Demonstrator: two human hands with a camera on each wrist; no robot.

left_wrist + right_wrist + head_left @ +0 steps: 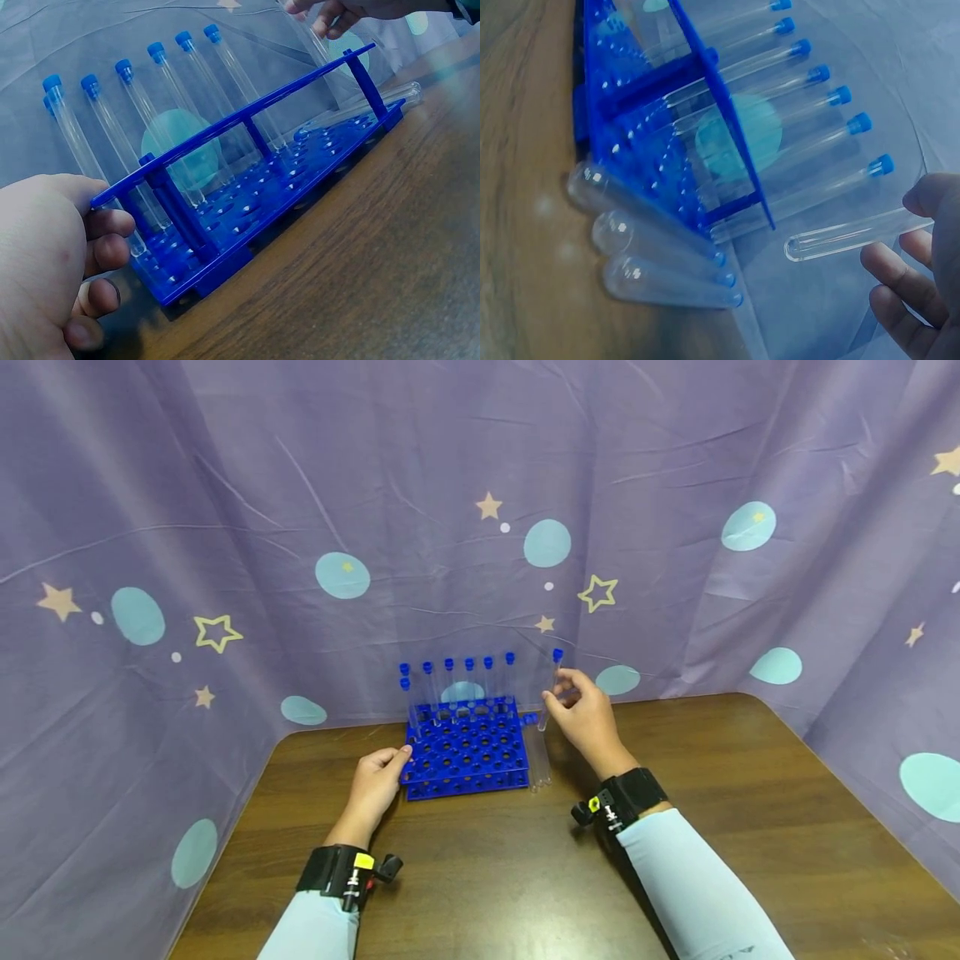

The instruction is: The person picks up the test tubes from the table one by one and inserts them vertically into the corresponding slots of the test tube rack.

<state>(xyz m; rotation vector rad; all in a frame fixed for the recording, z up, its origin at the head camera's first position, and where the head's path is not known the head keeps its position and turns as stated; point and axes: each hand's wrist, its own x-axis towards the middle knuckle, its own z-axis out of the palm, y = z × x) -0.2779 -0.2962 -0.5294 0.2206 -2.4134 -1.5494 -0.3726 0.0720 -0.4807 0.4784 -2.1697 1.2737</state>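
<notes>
Rack sits at the far edge of the table, close to the curtain; wood runs wide in front and off right. Left hand grips the rack's left end, thumb on top, fingers curled beneath. Right hand pinches a capped tube, slightly tilted, just off the right end, near the loose tubes; its bottom seems raised, though depth reads poorly.

Purple star-patterned curtain, brown wood-grain tabletop, soft sheen
</notes>
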